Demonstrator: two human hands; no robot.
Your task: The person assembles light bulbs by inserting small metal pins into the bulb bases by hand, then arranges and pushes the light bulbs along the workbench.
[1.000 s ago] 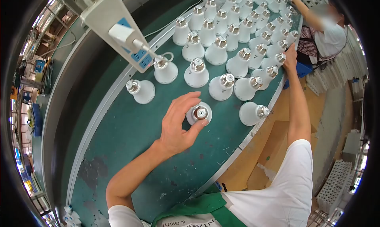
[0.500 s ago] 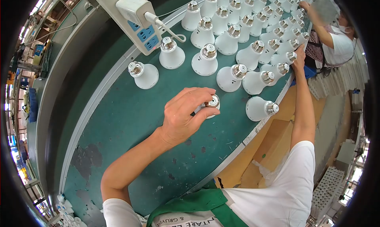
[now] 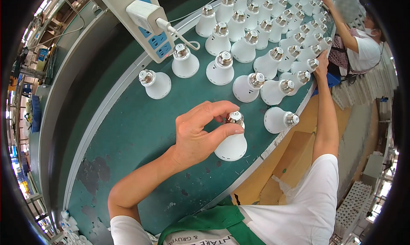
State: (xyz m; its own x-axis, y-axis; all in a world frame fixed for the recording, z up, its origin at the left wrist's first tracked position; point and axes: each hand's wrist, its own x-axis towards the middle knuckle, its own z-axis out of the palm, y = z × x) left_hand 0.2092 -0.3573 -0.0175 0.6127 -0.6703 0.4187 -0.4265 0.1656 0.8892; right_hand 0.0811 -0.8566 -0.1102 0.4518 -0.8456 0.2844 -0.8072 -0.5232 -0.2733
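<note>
My left hand has its thumb and index finger curled round the metal screw cap of a white LED light bulb, which is cap up over the green table. Far off on the right, my right hand is at the table's edge, close beside the silver cap of another bulb. Its fingertips are partly hidden, and I cannot tell whether it grips anything. Nearest to the left hand on the table are a tilted bulb by the edge and an upright bulb.
Several more white bulbs stand in rows toward the far end of the green table. A power strip with a plugged-in white charger overhangs the back rim. Another person works at the far right. Cardboard lies below the front edge.
My left hand has shifted slightly down and right with the bulb, whose white body now shows below the fingers. My right hand stays about where it was.
</note>
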